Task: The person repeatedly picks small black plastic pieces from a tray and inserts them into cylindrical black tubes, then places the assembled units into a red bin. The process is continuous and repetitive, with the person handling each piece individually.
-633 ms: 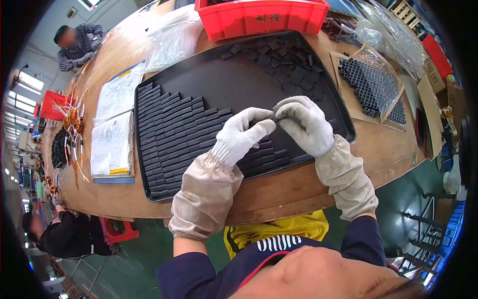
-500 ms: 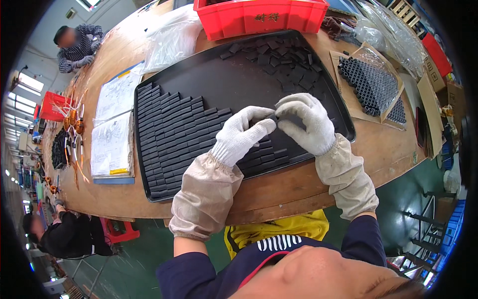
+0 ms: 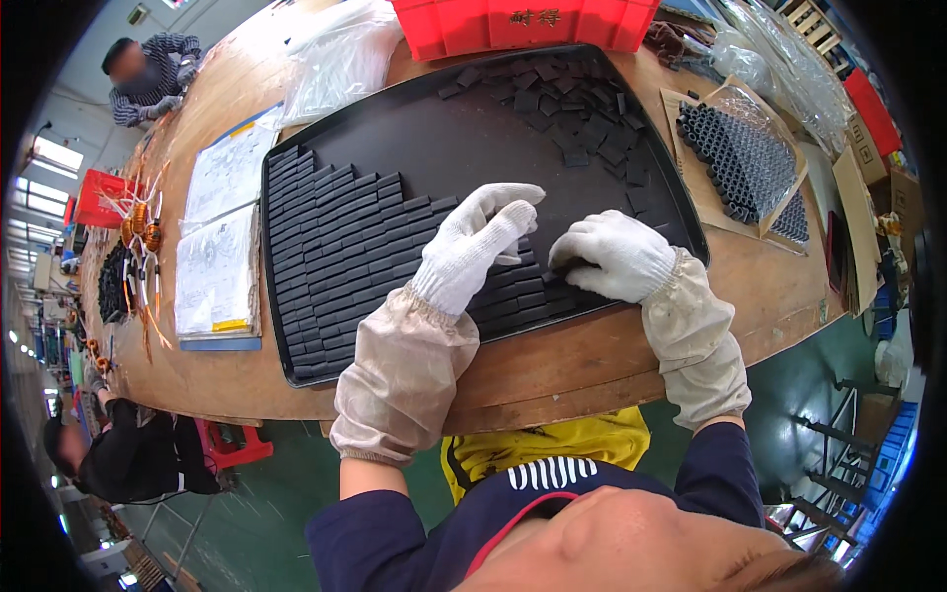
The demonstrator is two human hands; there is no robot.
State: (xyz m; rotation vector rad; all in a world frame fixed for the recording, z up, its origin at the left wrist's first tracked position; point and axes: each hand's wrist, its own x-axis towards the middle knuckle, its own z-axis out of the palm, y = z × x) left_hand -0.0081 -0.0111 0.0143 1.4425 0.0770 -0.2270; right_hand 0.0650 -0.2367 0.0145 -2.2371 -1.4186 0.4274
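A large black tray [image 3: 473, 128] lies before me, with small flat black rectangular pieces [image 3: 340, 257] set in tight rows over its left and near part. My right hand [image 3: 617, 255], in a white knit glove, is lowered at the right end of the nearest rows. Its fingers are curled together around a small black piece, mostly hidden by the glove. Above the rows, left of it, hovers my gloved left hand [image 3: 469, 242], index finger stretched and thumb apart, with nothing visible in it. Loose black pieces [image 3: 592, 128] are scattered at the tray's far right.
A red crate [image 3: 523, 30] stands behind the tray, beside clear plastic bags [image 3: 345, 59]. Printed sheets [image 3: 217, 281] lie left, near copper-wound coils [image 3: 151, 235]. On the right, cardboard holds black ring-shaped parts [image 3: 725, 148]. Two people [image 3: 148, 79] sit at the table's left side.
The hands, which met over a black piece, have parted. My right hand has moved down to the row ends; my left has stayed nearly in place and loosened. The view has shifted slightly.
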